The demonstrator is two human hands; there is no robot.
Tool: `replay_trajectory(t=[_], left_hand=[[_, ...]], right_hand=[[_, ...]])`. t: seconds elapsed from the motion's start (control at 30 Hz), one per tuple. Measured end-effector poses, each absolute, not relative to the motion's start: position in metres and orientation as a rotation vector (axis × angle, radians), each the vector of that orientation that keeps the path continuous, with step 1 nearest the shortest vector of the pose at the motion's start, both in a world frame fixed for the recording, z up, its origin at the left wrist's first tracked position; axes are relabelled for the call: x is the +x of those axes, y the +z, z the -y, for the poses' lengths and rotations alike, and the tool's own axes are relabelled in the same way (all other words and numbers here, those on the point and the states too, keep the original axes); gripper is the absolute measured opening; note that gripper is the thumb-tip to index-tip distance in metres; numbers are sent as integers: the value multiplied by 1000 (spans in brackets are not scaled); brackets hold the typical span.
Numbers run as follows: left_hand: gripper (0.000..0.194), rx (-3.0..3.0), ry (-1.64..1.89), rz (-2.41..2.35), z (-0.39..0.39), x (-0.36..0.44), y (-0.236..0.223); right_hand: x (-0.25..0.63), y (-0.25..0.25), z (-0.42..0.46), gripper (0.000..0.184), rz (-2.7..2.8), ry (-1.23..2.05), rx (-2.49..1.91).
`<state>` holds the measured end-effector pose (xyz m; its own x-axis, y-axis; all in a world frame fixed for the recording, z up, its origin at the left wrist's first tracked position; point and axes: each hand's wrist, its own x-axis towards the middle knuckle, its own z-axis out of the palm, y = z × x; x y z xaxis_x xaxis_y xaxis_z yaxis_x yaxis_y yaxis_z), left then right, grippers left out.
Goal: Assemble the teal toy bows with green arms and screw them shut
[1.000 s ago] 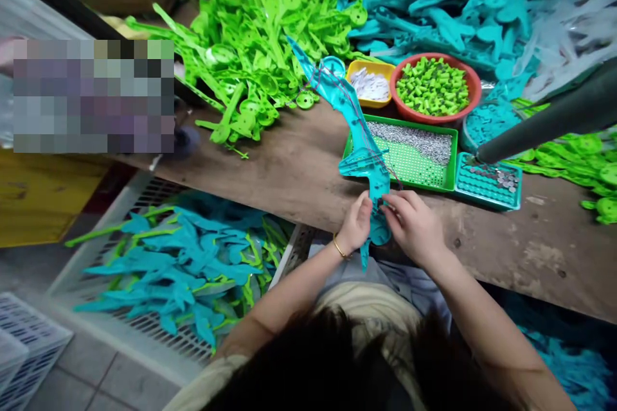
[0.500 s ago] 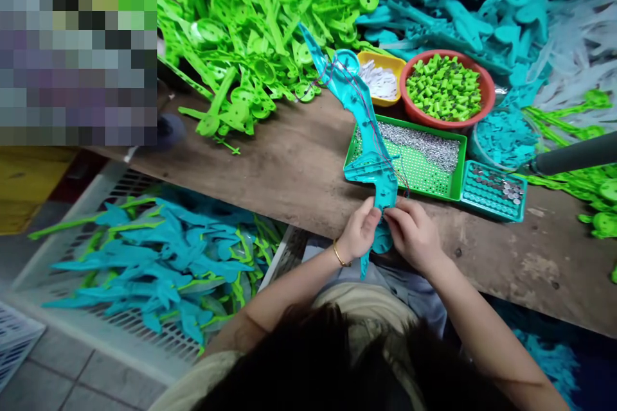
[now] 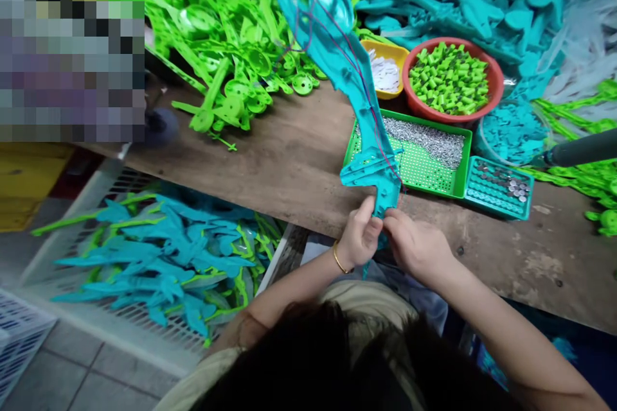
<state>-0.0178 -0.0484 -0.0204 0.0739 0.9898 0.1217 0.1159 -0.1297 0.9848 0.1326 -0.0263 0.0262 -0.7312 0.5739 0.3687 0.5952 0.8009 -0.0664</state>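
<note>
A long turquoise plastic shell (image 3: pixel 364 87), its hollow ribbed side facing up, slants from my lap over the bench. Thin red and dark wires (image 3: pixel 355 59) run along the inside, with a loose loop by its round upper part. My left hand (image 3: pixel 359 234), a gold bangle at the wrist, is closed round the shell's narrow lower end. Against the right edge of that same end, my right hand (image 3: pixel 417 241) has its fingers pinched together; whatever lies between them is hidden. Both hands cover most of the shell's lower tip.
Behind the shell sit a green tray (image 3: pixel 429 186) of small metal pieces, a turquoise tray (image 3: pixel 499 205) of metal discs, a red bowl (image 3: pixel 499 80) of green pieces and a yellow dish (image 3: pixel 402 54). Green parts (image 3: pixel 231 77) heap at left. A white crate (image 3: pixel 187 359) stands below.
The shell's upper end has risen toward me and looks larger. My right hand has come in closer to the left, its fingertips nearly touching the left thumb.
</note>
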Motion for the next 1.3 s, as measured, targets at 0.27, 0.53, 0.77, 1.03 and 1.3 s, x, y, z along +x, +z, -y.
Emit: replay_trajectory(t=[0.27, 0.53, 0.77, 1.03, 1.3], left_hand=[[80, 1764, 1352, -1316, 32, -44, 32], [82, 1420, 1417, -1321, 19, -53, 41], [82, 1184, 1364, -1246, 20, -38, 36], [58, 1010, 1388, -1309, 30, -25, 27], [51, 690, 1214, -1172, 32, -10, 13]], right_hand=[[121, 71, 20, 14, 2553, -229, -703], [106, 82, 7, 17, 2494, -107, -683], [115, 77, -9, 17, 2173, 74, -809], [137, 47, -3, 26, 2146, -36, -828], [254, -7, -41, 25, 1839, -106, -1974]])
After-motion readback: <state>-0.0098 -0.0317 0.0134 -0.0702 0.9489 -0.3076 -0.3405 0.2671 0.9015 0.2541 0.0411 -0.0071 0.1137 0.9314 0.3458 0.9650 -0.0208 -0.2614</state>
